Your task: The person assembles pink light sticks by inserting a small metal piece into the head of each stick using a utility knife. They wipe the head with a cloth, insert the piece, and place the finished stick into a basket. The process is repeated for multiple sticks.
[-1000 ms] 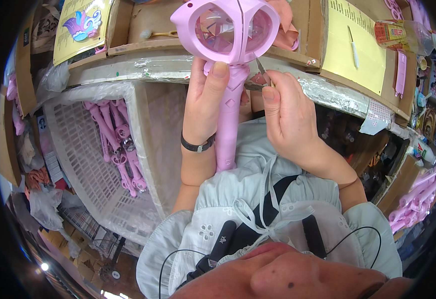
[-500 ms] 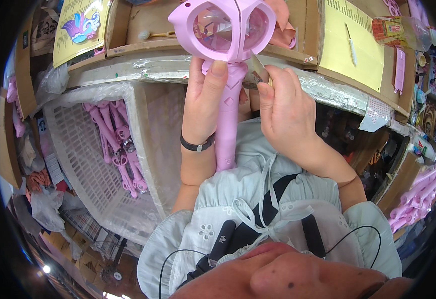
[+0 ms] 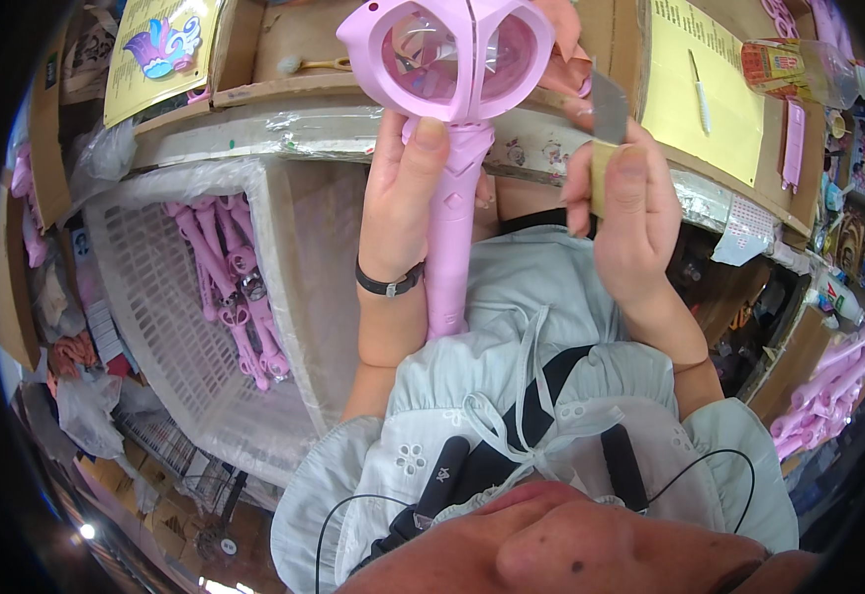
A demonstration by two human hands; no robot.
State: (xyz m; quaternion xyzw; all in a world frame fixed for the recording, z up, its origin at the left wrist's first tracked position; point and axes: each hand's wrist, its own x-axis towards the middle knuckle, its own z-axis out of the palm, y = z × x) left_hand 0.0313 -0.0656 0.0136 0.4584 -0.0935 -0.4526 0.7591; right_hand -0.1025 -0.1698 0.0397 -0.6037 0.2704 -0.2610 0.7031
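Note:
My left hand (image 3: 400, 203) is wrapped round the upper handle of a pink toy wand (image 3: 449, 257). The wand stands lengthwise before me, its foot against my dress and its large head, with clear oval windows, over the bench edge. In my right hand (image 3: 640, 223) is a knife (image 3: 608, 114) with a short, broad metal blade and a yellowish handle. Its blade points up and away from me, to the right of the wand's head and apart from it. My right fingers are closed on the knife's handle.
A white plastic crate (image 3: 165, 327) with several pink wand handles (image 3: 240, 262) stands at the left. On the bench lie yellow sheets (image 3: 665, 109), a white pen-like tool (image 3: 701, 94), a brush (image 3: 314, 65) and a clear bottle (image 3: 799, 69). More pink parts (image 3: 828, 386) are piled at the right.
My right hand has moved right, away from the wand, and the knife's blade has turned upward. It was beside the wand's neck before. My left hand and the wand have hardly moved.

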